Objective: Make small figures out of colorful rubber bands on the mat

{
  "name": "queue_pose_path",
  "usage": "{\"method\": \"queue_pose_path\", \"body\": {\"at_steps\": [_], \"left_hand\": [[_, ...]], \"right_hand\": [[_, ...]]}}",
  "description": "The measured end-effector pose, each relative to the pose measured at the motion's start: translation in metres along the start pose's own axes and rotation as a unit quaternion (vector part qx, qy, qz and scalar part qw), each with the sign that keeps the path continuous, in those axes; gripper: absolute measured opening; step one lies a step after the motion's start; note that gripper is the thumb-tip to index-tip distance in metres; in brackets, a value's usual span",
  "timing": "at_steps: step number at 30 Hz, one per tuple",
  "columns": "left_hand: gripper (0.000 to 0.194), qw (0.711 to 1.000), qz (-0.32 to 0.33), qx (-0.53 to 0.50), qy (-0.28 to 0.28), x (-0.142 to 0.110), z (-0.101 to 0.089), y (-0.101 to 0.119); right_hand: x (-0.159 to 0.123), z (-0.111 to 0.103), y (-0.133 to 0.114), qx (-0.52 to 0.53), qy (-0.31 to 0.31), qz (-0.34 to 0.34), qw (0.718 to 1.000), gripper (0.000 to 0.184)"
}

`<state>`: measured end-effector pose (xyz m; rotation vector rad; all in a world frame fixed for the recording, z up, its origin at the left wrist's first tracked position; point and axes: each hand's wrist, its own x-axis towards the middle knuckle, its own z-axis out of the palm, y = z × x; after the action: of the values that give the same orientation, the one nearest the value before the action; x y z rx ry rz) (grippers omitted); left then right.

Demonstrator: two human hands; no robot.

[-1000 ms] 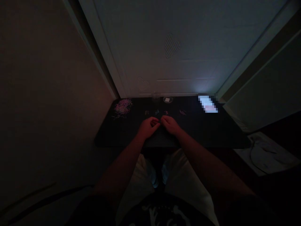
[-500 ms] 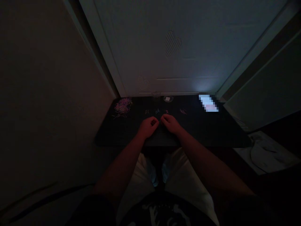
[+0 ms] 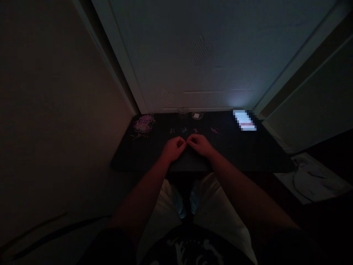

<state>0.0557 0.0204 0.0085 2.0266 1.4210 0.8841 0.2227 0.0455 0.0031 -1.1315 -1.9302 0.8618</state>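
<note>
Fingers [image 3: 180,139] curled in, thumbs drawn to fingertips, over the middle of the dark surface [image 3: 242,158].
Left hand [image 3: 173,149] and right hand [image 3: 202,145] come tip to tip, touching or nearly so; it's too dark to tell whether either pinches anything. Small strand clusters [image 3: 195,130] lie just past them, toward the far edge; a larger strand pile [image 3: 143,124] sits by the far left corner. Such close fingertip work probably wants a light pinch and quiet wrists. Forearms angle inward from the near edge, backs of the hands mostly upward.
</note>
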Motion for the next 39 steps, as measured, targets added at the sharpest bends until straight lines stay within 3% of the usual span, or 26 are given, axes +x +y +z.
{"method": "queue_pose_path", "body": {"at_steps": [6, 12, 15, 21, 26, 39], "left_hand": [[0.015, 1.000, 0.001, -0.014, -0.002, 0.0004, -0.0006, -0.0013], [0.011, 0.999, 0.004, -0.036, 0.011, -0.0010, -0.0016, -0.0021], [0.012, 0.999, 0.004, -0.030, 0.008, -0.0013, -0.0017, -0.0019], [0.014, 1.000, 0.002, -0.022, 0.005, 0.0000, -0.0005, -0.0022], [0.014, 1.000, 0.000, -0.029, -0.001, 0.0006, -0.0008, -0.0020], [0.010, 0.999, -0.003, -0.034, -0.001, -0.0019, -0.0027, 0.0002]], "right_hand": [[0.0018, 0.0006, 0.0022, 0.016, 0.024, 0.008, 1.000, 0.012], [0.0021, -0.0034, 0.0034, 0.140, 0.075, 0.068, 0.985, 0.013], [0.0005, -0.0041, 0.0003, 0.149, 0.053, 0.059, 0.986, 0.014], [0.0001, -0.0007, 0.0002, 0.056, 0.000, 0.006, 0.998, 0.014], [0.0025, -0.0002, 0.0050, 0.041, 0.029, 0.010, 0.999, 0.013], [0.0027, -0.0045, 0.0057, 0.140, 0.130, 0.084, 0.978, 0.016]]}}
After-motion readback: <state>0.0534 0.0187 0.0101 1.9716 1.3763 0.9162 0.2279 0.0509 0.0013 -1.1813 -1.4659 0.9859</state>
